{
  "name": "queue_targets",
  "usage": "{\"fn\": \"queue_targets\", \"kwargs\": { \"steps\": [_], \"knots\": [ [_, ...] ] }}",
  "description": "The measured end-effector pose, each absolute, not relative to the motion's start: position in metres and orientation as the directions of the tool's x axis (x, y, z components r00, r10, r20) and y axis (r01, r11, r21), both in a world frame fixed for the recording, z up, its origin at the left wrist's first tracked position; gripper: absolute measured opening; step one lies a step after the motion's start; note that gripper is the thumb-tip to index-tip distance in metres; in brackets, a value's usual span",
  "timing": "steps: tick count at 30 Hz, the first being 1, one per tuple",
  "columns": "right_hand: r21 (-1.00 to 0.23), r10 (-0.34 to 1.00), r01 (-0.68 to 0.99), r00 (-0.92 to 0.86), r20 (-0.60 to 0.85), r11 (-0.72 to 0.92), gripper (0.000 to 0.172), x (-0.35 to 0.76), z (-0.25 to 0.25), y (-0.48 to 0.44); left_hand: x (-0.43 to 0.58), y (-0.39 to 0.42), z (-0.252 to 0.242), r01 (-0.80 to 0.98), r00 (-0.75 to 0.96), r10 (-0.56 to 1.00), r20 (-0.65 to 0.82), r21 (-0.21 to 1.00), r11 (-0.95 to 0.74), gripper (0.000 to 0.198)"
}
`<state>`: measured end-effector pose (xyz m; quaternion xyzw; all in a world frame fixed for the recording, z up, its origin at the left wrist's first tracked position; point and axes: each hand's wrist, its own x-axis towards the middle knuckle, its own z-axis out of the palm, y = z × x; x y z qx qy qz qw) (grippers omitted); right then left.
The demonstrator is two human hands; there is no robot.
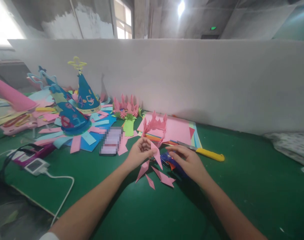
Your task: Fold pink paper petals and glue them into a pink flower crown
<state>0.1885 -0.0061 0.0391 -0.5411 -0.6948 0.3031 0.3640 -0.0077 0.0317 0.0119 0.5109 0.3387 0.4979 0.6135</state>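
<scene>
My left hand [139,154] is closed, pinching a pointed piece of folded pink paper [156,155] between thumb and fingers. Close by on the right, my right hand [188,163] is wrapped over a blue glue gun [166,157] with an orange trigger; part of its body is hidden under the palm. The gun's tip lies near the pink piece, but contact between them cannot be made out. Just beyond both hands stands a pink folded-paper crown [154,125]. Below them, several loose folded pink pieces [164,177] lie on the green table [141,213].
A yellow-handled knife [210,154] lies at right, beside stacked coloured paper [178,128]. Left of the hands are a phone [111,141], blue party hats [73,116] and a white cable [71,186]. Another pink crown [126,106] stands near the white partition [217,80].
</scene>
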Motion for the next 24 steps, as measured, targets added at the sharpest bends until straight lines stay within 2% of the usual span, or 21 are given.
{"fn": "queue_targets", "kwargs": {
  "steps": [5, 11, 14, 16, 19, 22, 24],
  "knots": [
    [-0.904, 0.946, 0.38, -0.317, 0.071, 0.195, 0.027, 0.164, 0.056, 0.014, -0.009, 0.032, 0.01, -0.244, 0.309, 0.943, 0.125, 0.969, -0.048, 0.035],
    [-0.883, 0.95, 0.427, -0.305, 0.064, 0.197, 0.024, 0.161, 0.06, 0.023, -0.008, 0.032, 0.008, -0.252, 0.303, 0.946, 0.117, 0.967, -0.039, 0.036],
    [-0.877, 0.978, 0.45, -0.191, 0.089, 0.167, 0.027, 0.163, 0.059, 0.027, -0.01, 0.034, 0.008, -0.288, 0.176, 0.977, 0.119, 0.956, -0.064, 0.038],
    [-0.905, 0.991, 0.415, -0.13, 0.041, 0.092, 0.029, 0.163, 0.058, 0.029, -0.015, 0.037, 0.008, -0.308, -0.009, 0.994, 0.113, 0.945, -0.11, 0.041],
    [-0.947, 0.987, 0.32, -0.154, -0.05, 0.002, 0.031, 0.161, 0.054, 0.032, -0.022, 0.045, 0.006, -0.355, -0.243, 0.969, 0.049, 0.925, -0.136, 0.039],
    [-0.957, 0.984, 0.29, -0.17, -0.054, -0.002, 0.03, 0.159, 0.05, 0.034, -0.025, 0.053, -0.001, -0.426, -0.267, 0.961, -0.067, 0.903, -0.055, 0.029],
    [-0.957, 0.988, 0.291, -0.15, -0.035, 0.01, 0.032, 0.16, 0.048, 0.036, -0.022, 0.057, -0.008, -0.395, -0.237, 0.962, -0.133, 0.918, 0.03, 0.023]
  ]
}}
